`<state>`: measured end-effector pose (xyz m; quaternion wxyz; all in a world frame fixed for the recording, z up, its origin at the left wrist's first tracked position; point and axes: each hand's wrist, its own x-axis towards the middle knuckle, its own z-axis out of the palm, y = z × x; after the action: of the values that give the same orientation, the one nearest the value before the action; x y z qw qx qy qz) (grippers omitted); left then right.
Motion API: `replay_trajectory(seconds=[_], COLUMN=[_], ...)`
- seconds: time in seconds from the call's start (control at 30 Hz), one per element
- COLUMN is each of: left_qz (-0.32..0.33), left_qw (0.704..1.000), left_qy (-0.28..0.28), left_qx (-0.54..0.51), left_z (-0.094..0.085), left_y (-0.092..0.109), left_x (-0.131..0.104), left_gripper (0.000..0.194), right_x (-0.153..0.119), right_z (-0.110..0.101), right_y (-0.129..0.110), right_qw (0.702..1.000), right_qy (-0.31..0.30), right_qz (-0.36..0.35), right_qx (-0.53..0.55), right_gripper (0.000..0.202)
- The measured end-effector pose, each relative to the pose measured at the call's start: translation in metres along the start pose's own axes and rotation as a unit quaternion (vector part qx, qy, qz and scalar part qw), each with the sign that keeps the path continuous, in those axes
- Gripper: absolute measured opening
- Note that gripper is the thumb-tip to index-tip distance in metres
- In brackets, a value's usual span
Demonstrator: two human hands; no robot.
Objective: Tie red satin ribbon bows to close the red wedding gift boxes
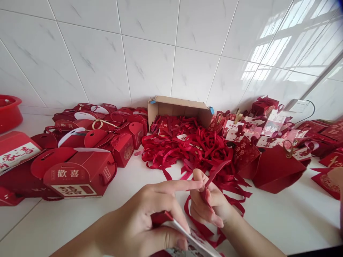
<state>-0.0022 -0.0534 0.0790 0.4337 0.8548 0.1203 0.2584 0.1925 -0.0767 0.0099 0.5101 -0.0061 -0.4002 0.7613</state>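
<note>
My left hand is closed round a red and white printed card box at the bottom centre, its index finger stretched toward the other hand. Just to the right, my right hand pinches a dark red ribbon between thumb and fingers. Part of the card box is cut off by the lower frame edge. Behind both hands lies a heap of loose red ribbons, some of which trail down past my right hand.
An open cardboard box lies against the tiled wall behind the ribbons. Folded red gift boxes crowd the left, more gift boxes the right. A red basin stands far left, a white power strip back right.
</note>
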Motion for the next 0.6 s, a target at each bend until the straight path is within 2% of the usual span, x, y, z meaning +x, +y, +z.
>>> replay_trajectory(seconds=[0.13, 0.27, 0.43, 0.6], left_qz=[-0.005, -0.005, -0.007, 0.021], left_qw=[1.000, 0.999, 0.999, 0.997], left_qy=[0.018, 0.031, 0.039, 0.054], left_qx=[0.008, 0.016, 0.016, 0.042], left_z=[0.006, 0.008, 0.011, 0.014], left_y=[0.002, 0.002, -0.001, -0.009], left_x=[0.013, 0.017, 0.016, 0.008], left_gripper=[0.003, 0.004, 0.004, 0.009], right_x=[-0.007, -0.011, -0.011, -0.012], right_z=[-0.006, -0.011, -0.010, -0.010], right_y=[0.005, 0.009, 0.008, 0.009], right_qw=[0.999, 0.995, 0.992, 0.993], right_qy=[-0.005, 0.047, 0.062, 0.068], right_qz=[0.008, 0.041, -0.001, -0.031], right_qx=[0.052, 0.083, 0.108, 0.091], right_gripper=[0.025, 0.031, 0.023, 0.027])
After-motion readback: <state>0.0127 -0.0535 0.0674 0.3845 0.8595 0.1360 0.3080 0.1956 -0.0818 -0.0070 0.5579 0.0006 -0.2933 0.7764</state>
